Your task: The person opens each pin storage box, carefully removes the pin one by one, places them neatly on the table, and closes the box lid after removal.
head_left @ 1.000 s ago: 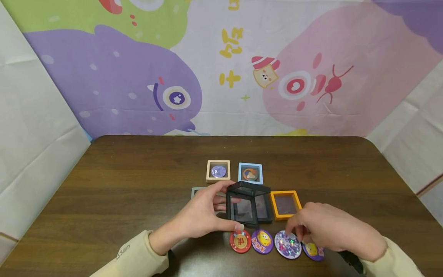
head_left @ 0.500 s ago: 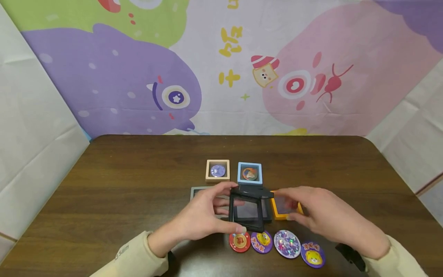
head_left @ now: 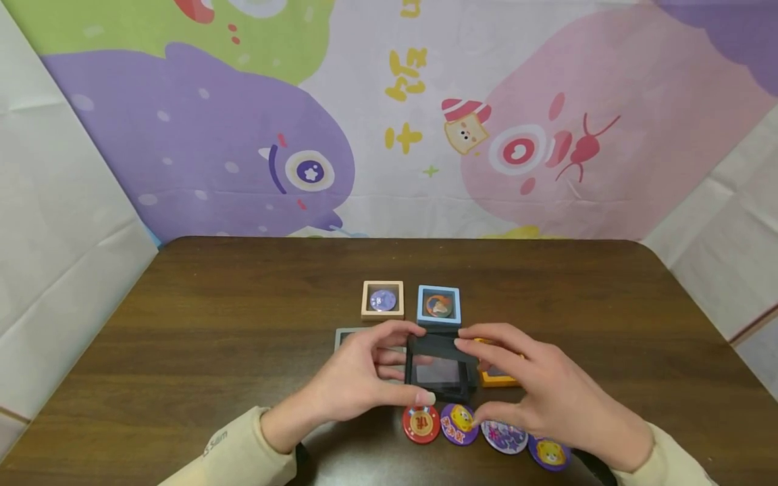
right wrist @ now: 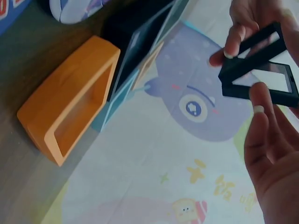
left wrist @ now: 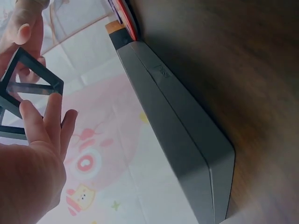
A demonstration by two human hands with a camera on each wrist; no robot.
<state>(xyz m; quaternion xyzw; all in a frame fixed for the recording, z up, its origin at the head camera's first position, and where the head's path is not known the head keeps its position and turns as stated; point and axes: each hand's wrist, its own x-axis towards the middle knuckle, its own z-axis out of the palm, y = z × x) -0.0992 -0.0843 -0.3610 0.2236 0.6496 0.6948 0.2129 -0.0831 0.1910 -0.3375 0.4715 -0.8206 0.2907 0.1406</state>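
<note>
At left of centre, a grey case point(head_left: 344, 333) lies on the desk point(head_left: 231, 310), partly hidden by the left hand point(head_left: 349, 374). That hand grips the black case point(head_left: 439, 370) at mid-frame, thumb and fingers along its left side, raised off the desk, probably to steady it while its lid is tilted up. Beyond sit a beige case point(head_left: 366, 301) and a blue case point(head_left: 421, 304). Below, four round badges point(head_left: 421, 424) line up, likely for easy reach. An orange case point(head_left: 501, 380) is partly covered by the right hand point(head_left: 541, 385), whose fingertips touch the lid, thumb apart, perhaps to guide it.
</note>
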